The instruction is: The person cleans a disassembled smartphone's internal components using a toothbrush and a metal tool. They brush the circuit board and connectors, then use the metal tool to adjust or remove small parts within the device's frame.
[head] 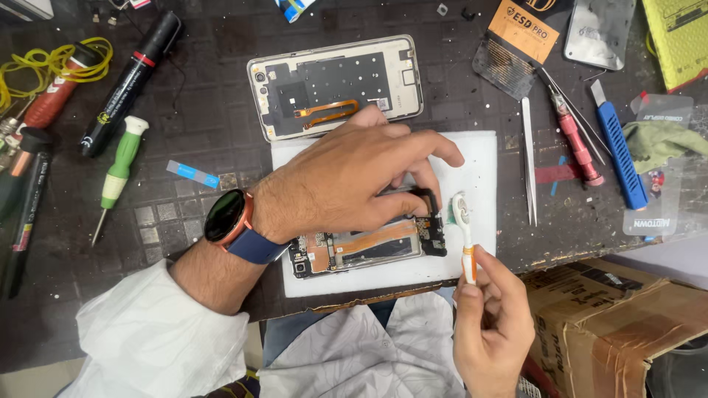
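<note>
My left hand (354, 177) presses down on an opened phone body (361, 250) that lies on a white pad (479, 155), with its fingers curled over the phone's right end. A watch with a blue strap (228, 221) sits on that wrist. My right hand (490, 324) pinches the orange-and-white handle of a small white brush (463, 221) whose head stands just right of the phone. The phone's removed back shell (335, 85), with an orange flex cable, lies beyond the pad.
Tweezers (528, 162), a red screwdriver (579, 147) and a blue knife (619, 155) lie right of the pad. A green-handled screwdriver (118, 173), a black marker (133, 81) and yellow wire (59, 63) lie left. A cardboard box (605, 317) stands at lower right.
</note>
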